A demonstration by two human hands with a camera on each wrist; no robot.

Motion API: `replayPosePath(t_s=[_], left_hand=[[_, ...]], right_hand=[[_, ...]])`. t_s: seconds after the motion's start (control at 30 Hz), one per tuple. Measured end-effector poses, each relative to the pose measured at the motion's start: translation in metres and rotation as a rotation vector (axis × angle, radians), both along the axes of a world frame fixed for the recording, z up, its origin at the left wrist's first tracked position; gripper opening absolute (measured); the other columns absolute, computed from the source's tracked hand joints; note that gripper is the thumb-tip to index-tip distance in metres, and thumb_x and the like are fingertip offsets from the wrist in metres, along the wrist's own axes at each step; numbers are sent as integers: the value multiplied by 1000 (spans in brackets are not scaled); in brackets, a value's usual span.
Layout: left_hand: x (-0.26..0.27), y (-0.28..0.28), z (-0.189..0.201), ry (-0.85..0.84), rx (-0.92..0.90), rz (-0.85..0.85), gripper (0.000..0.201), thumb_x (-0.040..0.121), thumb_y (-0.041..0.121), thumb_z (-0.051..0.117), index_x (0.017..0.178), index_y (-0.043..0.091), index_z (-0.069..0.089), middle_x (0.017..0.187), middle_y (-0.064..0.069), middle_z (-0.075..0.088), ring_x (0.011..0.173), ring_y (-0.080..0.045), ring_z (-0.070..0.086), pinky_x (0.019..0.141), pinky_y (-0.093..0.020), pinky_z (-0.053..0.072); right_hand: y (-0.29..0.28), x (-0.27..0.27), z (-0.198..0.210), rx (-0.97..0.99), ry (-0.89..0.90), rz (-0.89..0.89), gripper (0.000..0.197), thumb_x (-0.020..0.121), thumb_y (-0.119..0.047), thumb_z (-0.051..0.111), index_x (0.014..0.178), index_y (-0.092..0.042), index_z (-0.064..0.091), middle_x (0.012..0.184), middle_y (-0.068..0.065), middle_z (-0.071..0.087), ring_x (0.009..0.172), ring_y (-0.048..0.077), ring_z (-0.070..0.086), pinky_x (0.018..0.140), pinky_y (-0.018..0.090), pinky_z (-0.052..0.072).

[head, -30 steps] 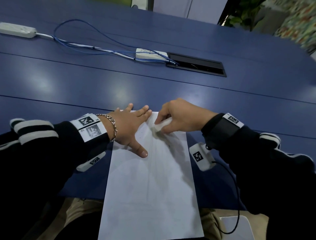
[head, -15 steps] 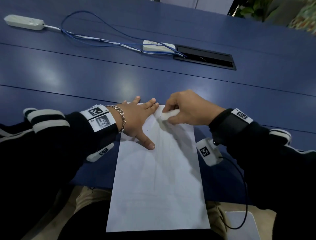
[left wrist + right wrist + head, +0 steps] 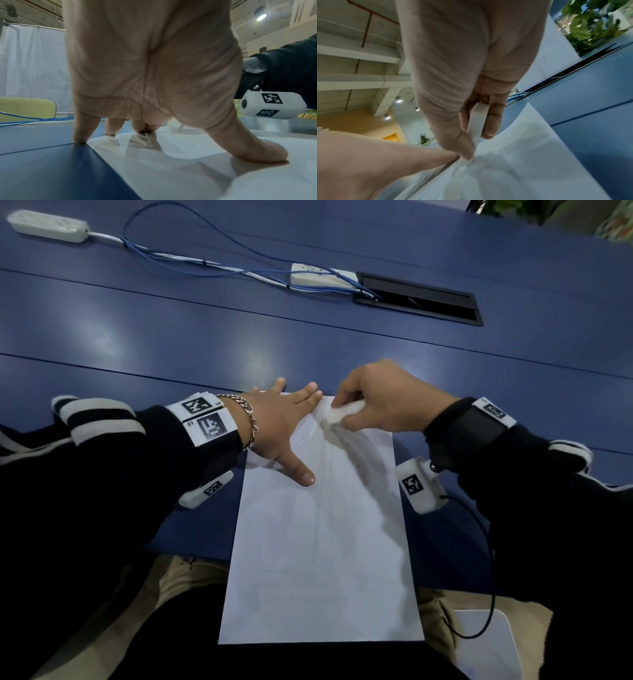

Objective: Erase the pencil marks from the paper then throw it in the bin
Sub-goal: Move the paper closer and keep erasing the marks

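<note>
A white sheet of paper (image 3: 322, 542) lies lengthwise on the blue table (image 3: 171, 330), its near end hanging over the table's front edge. Faint pencil lines run down it. My left hand (image 3: 284, 426) lies flat on the sheet's far left corner, fingers and thumb spread, pressing it down (image 3: 188, 155). My right hand (image 3: 373, 402) pinches a white eraser (image 3: 344, 412) between thumb and fingers; in the right wrist view the eraser (image 3: 476, 119) has its tip on the paper (image 3: 513, 169) near the far edge, close to my left fingertips. No bin is in view.
A white power strip (image 3: 48, 225) with blue and white cables (image 3: 205, 263) crosses the far table to a second socket block (image 3: 322, 277) beside a black cable hatch (image 3: 418, 299). A white flat object (image 3: 486, 645) lies low at the right by my lap.
The eraser has shifted slightly back and forth at the paper's far edge. My left hand has stayed pressed on the same corner. My head view has tilted so the scene sits higher.
</note>
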State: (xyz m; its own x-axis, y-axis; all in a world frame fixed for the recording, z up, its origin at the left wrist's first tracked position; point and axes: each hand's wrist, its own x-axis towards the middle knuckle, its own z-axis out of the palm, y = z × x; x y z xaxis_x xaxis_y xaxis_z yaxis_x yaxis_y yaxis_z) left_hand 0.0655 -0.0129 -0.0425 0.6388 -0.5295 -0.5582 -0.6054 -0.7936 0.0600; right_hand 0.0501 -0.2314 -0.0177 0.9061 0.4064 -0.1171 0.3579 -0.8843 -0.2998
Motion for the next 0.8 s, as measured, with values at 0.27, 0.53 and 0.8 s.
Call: replayPosePath(t_s=[0.27,0.53,0.8], left_hand=[[0,3,-2,-3,-19,9,160,48,99,65,163,28,-22,170,14,-26,160,-35,-12,123,-64,12],[-1,0,0,-19,3,10,159,49,98,65,163,28,-21,170,15,-25,160,-35,-11,124,-62,16],[0,2,-1,-20,7,14,161,46,100,64,163,30,-22,170,17,-24,160,-36,-11,124,-62,21]], right_hand=[[2,-4,-7,72,-39,-69,29,79,-29,77,107,-22,78,96,-10,74,82,4,62,68,-2,35],[10,-8,-3,37,-17,82,26,78,-40,81,100,-27,79,78,-25,58,70,-9,54,66,0,34],[12,-12,-1,-23,63,125,26,76,-45,78,100,-35,77,81,-25,60,75,-15,55,69,4,36]])
